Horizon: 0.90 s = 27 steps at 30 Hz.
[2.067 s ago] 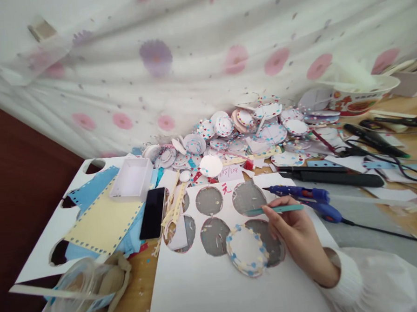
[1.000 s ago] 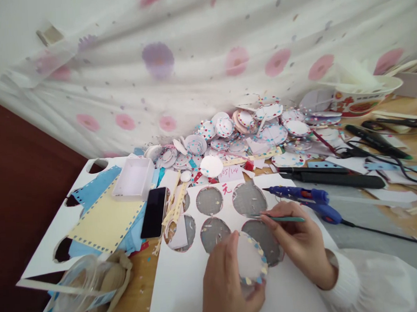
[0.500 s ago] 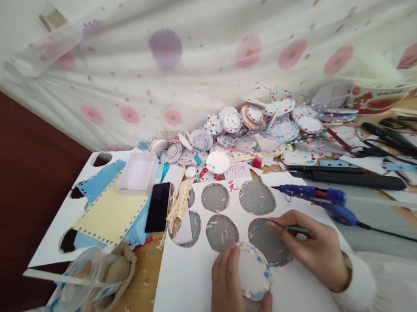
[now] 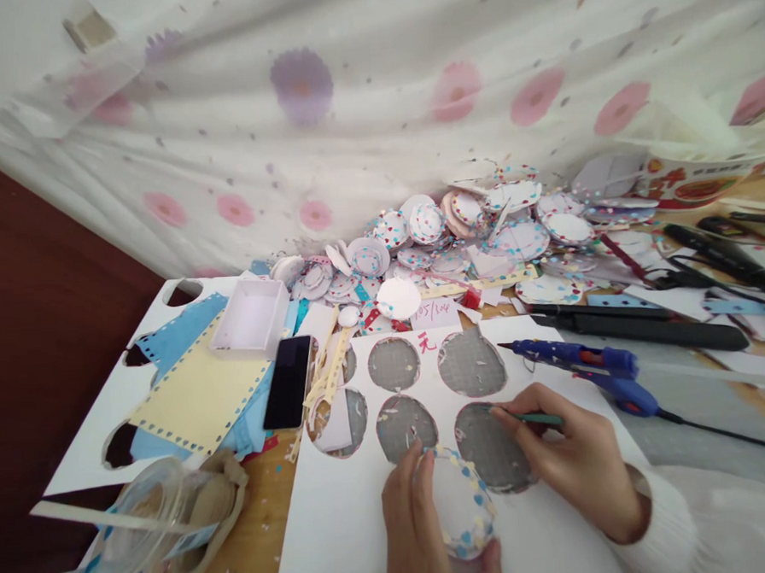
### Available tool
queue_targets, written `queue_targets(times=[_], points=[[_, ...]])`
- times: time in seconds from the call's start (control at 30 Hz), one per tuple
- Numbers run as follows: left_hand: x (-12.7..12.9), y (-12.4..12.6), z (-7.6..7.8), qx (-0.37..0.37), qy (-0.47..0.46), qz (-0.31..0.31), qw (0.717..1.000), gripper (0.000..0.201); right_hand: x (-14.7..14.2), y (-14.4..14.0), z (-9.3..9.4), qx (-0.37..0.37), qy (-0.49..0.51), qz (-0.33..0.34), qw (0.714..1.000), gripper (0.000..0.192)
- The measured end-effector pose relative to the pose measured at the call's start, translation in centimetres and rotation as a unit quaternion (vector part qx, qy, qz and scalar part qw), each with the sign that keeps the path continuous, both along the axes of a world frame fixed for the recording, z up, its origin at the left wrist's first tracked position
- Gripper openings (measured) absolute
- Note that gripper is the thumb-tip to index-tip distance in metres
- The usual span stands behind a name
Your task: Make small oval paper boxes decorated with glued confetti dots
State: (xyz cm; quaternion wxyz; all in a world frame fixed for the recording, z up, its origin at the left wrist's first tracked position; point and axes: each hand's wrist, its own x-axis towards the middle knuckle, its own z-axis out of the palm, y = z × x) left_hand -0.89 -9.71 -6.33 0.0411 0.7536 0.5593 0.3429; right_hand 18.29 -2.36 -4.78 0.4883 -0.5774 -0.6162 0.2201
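Decorating a paper disc on the cut-out sheet

Left hand pinches the dotted-rim paper disc down on the white sheet; right hand grips a thin green tool. Looks mid-trim, and it'll probably need a steady disc.

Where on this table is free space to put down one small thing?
Free: the white sheet near its front edge, left of the left hand; the grey strip between the blue glue gun and the right hand. Crowded: the pile of paper discs at the back.
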Motion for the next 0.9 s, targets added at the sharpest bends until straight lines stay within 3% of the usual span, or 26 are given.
queue_targets(times=[0.6,0.9], points=[[0.56,0.52,0.52,0.003,0.038,0.037,0.999,0.084,-0.06,0.24,0.23,0.052,0.026,0.035,0.998,0.011],[0.45,0.93,0.55,0.006,0.045,0.033,0.998,0.081,0.25,0.6,-0.11,-0.01,0.001,0.02,1.0,0.015]])
